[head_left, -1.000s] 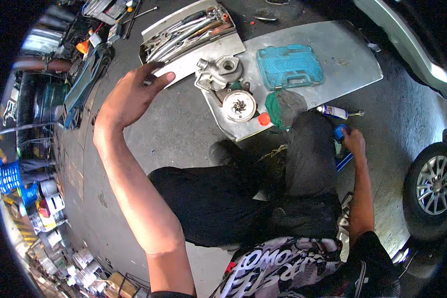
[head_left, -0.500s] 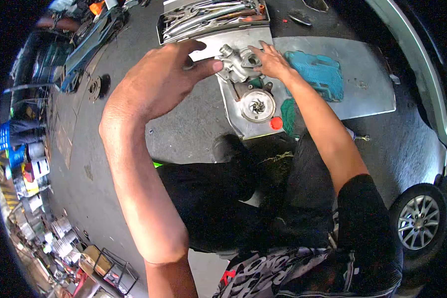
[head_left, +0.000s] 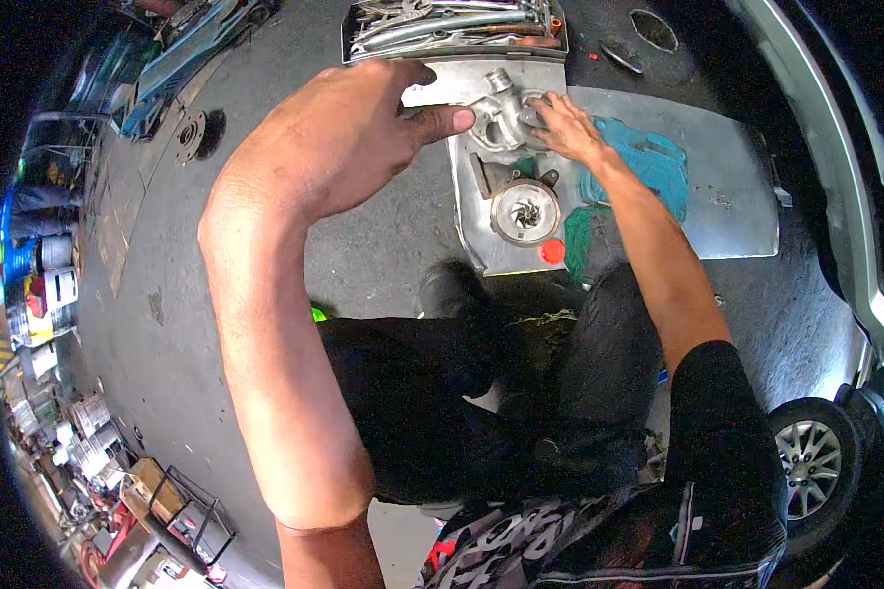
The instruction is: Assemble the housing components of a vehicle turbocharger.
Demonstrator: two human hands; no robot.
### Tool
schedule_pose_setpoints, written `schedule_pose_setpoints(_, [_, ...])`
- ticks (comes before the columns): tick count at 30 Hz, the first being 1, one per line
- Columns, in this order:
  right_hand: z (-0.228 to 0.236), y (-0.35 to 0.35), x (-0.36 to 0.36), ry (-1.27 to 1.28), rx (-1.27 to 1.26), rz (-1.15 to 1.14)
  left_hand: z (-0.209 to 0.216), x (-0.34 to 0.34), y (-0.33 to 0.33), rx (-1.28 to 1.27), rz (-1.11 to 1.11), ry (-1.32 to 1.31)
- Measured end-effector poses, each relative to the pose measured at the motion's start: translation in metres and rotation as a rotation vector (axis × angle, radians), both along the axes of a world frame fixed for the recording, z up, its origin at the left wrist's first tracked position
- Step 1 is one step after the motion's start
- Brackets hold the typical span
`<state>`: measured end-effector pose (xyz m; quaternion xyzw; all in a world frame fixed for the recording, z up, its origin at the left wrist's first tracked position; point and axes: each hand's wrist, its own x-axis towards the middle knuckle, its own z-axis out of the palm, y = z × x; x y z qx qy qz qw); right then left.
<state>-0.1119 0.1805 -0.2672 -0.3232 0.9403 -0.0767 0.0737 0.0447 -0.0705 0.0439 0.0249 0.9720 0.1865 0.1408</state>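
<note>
A silver, snail-shaped turbocharger compressor housing [head_left: 506, 113] lies tilted at the far end of a metal sheet [head_left: 521, 257]. Over its right side curl the fingers of my right hand [head_left: 568, 131], gripping it. My left hand [head_left: 363, 133] hangs bent at the wrist on the other side, thumb and fingers apart; the thumb tip is at the housing's left edge, and whether it touches I cannot tell. Nearer to me rests the turbocharger's round centre section, with its bladed compressor wheel [head_left: 527, 213] facing up. Beside that are a red cap [head_left: 552, 252] and a green cloth [head_left: 581, 236].
A metal tray [head_left: 452, 57] full of wrenches and other tools stands beyond the sheet. A blue-green patch [head_left: 648, 162] covers part of a larger grey panel [head_left: 737, 187] at the right. A car wheel [head_left: 810, 461] is at the lower right; a round disc [head_left: 192, 137] lies left.
The compressor housing has turned under my right hand and shows a different side. Both hands have stayed close to it. The whole view has shifted slightly.
</note>
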Motion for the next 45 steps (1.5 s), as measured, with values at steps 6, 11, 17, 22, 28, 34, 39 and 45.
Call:
schedule_pose_setpoints(6, [0.057, 0.028, 0.008, 0.224, -0.376, -0.188, 0.008, 0.006, 0.002, 0.01, 0.028, 0.013])
schedule_pose_setpoints(11, [0.111, 0.066, 0.064, -0.489, -1.421, -0.499, 0.016, 0.01, 0.014, 0.075, -0.01, 0.051])
schedule_pose_setpoints(17, [0.153, 0.111, 0.172, -1.273, -2.261, 0.015, 0.024, 0.022, 0.048, 0.08, -0.098, 0.15])
schedule_pose_setpoints(22, [0.164, 0.13, 0.22, -1.304, -2.271, 0.084, 0.026, 0.037, 0.08, 0.073, -0.151, 0.14])
schedule_pose_setpoints(28, [0.154, 0.133, 0.234, -0.405, -1.693, -0.155, 0.015, 0.048, 0.11, 0.472, -0.369, 0.289])
schedule_pose_setpoints(34, [0.165, 0.124, 0.232, -1.198, -2.314, 0.16, 0.01, 0.049, 0.136, 0.823, -0.255, 0.188])
schedule_pose_setpoints(39, [0.172, 0.112, 0.231, -1.107, -2.235, -0.019, 0.009, 0.047, 0.154, 0.939, -0.113, 0.282])
schedule_pose_setpoints(45, [0.179, 0.113, 0.233, -1.102, -2.221, 0.059, 0.008, 0.044, 0.152, 0.94, -0.094, 0.252])
